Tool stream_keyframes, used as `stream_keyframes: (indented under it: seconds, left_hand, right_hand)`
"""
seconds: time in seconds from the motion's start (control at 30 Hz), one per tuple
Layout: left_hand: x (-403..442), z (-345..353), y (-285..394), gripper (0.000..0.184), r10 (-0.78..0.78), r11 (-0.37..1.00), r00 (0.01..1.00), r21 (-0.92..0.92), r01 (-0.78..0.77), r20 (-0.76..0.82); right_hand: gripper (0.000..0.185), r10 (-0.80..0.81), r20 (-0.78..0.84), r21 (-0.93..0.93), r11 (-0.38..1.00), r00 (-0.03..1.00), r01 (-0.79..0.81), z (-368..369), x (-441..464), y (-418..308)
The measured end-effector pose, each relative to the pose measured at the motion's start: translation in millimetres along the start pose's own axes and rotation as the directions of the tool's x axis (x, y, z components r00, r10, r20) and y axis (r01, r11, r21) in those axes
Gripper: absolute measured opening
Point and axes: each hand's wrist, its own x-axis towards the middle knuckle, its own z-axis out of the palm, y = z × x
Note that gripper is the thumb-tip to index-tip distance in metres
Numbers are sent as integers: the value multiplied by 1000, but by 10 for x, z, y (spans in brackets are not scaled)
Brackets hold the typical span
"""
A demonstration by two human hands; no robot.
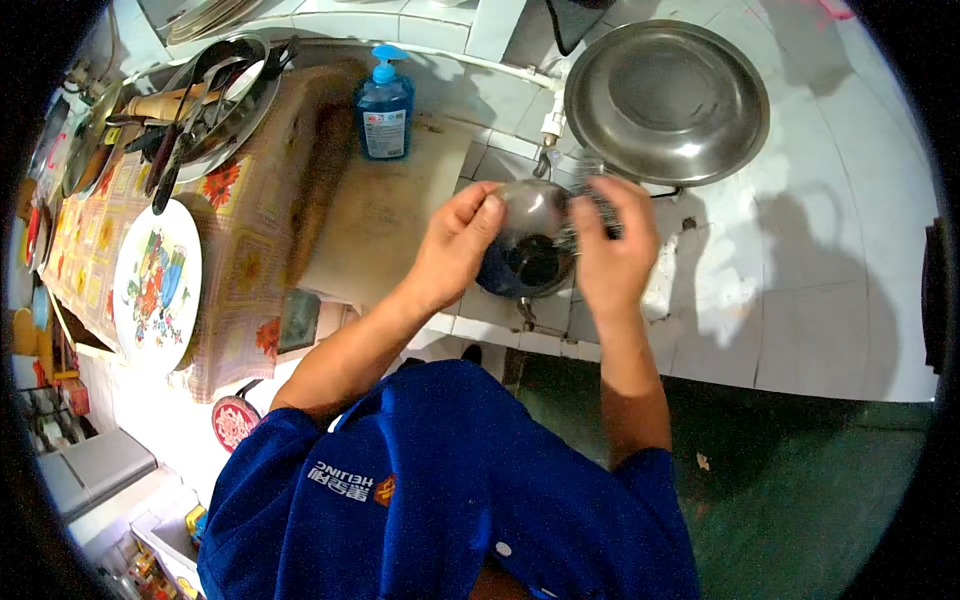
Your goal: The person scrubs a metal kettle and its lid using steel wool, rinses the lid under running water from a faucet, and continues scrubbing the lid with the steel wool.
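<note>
My left hand [455, 245] is closed on the left edge of a small round shiny metal bowl [537, 210], thumb on top. Dark reflections or a dark patch cover its lower part. My right hand [617, 245], smeared by motion, grips a dark metallic scouring pad [585, 205] against the bowl's right side. The pad's outline is blurred. Just beyond the bowl, a tap [550, 130] comes off a white pipe. Near the bowl's lower edge, a small metal piece [527, 312] shows; I cannot tell whether it belongs to the bowl.
A large metal basin [668, 100] lies on the white tiled counter [810, 330] at right. A blue pump bottle [384, 108] stands on a board [410, 210] at left. Farther left are a patterned plate [157, 285] and a metal bowl of utensils [245, 130] on a flowered cloth [235, 260].
</note>
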Motion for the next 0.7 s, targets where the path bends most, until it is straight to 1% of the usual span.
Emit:
stream_keyframes:
  seconds: [0.03, 0.07, 0.1, 0.13, 0.17, 0.2, 0.23, 0.27, 0.3, 0.33, 0.37, 0.4, 0.43, 0.5, 0.53, 0.6, 0.63, 0.67, 0.7]
  left_hand:
    - [3, -12, -37, 39, 26, 986, 1000, 166, -26, -1]
    - [19, -21, -87, 39, 29, 986, 1000, 167, -29, 4]
    - [10, -32, -141, 39, 36, 982, 999, 186, -29, -32]
    - [8, -20, -116, 40, 44, 978, 997, 209, -29, -65]
    - [-6, 14, -59, 41, 54, 955, 986, 297, -5, -157]
    - [-35, 8, -80, 41, 48, 956, 986, 293, 0, -157]
    - [-10, -25, -106, 41, 34, 970, 986, 244, 7, -165]
    - [39, -55, -110, 41, 27, 981, 984, 196, 7, -174]
    - [10, -7, -10, 43, 55, 975, 982, 223, -13, -181]
    - [-42, -25, -16, 43, 35, 974, 982, 225, 8, -184]
    - [-29, -42, -25, 43, 5, 975, 978, 220, 42, -207]
    - [21, -54, -25, 44, -8, 975, 973, 213, 59, -232]
    - [53, -70, -30, 44, 4, 976, 973, 213, 46, -229]
    - [9, -109, -82, 44, -13, 963, 981, 262, 64, -191]
    - [-41, -125, -109, 44, -31, 961, 980, 265, 84, -197]
    - [33, -118, -106, 48, -93, 954, 969, 258, 153, -230]
    - [74, -76, -70, 48, -89, 955, 970, 257, 148, -227]
    - [111, -36, -18, 47, -143, 985, 947, 52, 165, -289]
    - [108, -14, 20, 47, -220, 972, 915, -157, 175, -339]
  right_hand:
    - [29, -244, 117, -74, 964, 963, 254, 62, 16, -80]
    - [31, -454, 250, -116, 863, 855, 492, 102, 32, -158]
    - [30, -511, 302, -29, 839, 805, 543, 128, 94, -219]
    - [30, -508, 298, -31, 841, 808, 540, 159, 161, -120]
    - [26, -390, 269, -49, 908, 881, 417, 173, 224, 34]
    - [23, -269, 243, -62, 955, 932, 292, 166, 253, 110]
    - [20, -339, 293, -117, 915, 894, 385, 181, 173, -11]
    - [19, -490, 367, 25, 855, 791, 518, 191, 115, -135]
    - [18, -512, 387, 26, 838, 767, 545, 219, 143, -98]
    - [17, -516, 407, 22, 830, 754, 557, 227, 137, -36]
    - [17, -376, 355, -25, 911, 856, 411, 210, 183, 111]
    - [16, -241, 292, -57, 962, 925, 268, 210, 287, 153]
    - [15, -280, 297, -98, 942, 913, 321, 188, 194, 108]
    - [17, -384, 389, 0, 909, 837, 416, 131, 162, 30]
    - [17, -429, 427, 53, 891, 796, 452, 120, 152, 41]
    - [17, -231, 351, 3, 969, 907, 246, 120, 146, 229]
    - [16, -230, 340, -24, 967, 912, 253, 94, 70, 252]
    - [16, -236, 341, -23, 966, 910, 258, 88, -2, 266]
    - [16, -234, 296, -39, 966, 926, 256, 85, -113, 267]
